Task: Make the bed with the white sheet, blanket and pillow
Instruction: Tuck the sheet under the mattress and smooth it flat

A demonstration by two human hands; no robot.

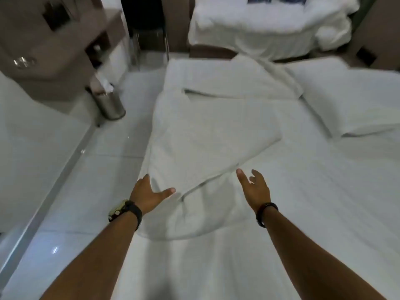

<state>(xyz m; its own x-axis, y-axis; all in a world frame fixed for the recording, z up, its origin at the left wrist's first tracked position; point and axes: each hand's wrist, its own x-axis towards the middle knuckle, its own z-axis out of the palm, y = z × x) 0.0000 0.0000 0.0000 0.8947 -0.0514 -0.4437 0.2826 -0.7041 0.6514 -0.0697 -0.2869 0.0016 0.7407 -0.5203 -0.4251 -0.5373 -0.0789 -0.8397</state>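
Item: folded blanket [207,135], centre frame, lying on the bed's sheet [313,191]; pillow [355,100] upper right. My left hand [149,191] and right hand [255,187]: fingers wide, holding nothing. Risk: blanket's left edge overhangs; a one-sided pull could slide it floorward.

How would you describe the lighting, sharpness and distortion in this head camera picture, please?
Head view: dim, cool-tinted light; the whole frame is soft, with the metal bin and far pile of bedding smeared. Small glare spots shine on the glossy floor. Wide-angle bending curves the bed edges and stretches both forearms.
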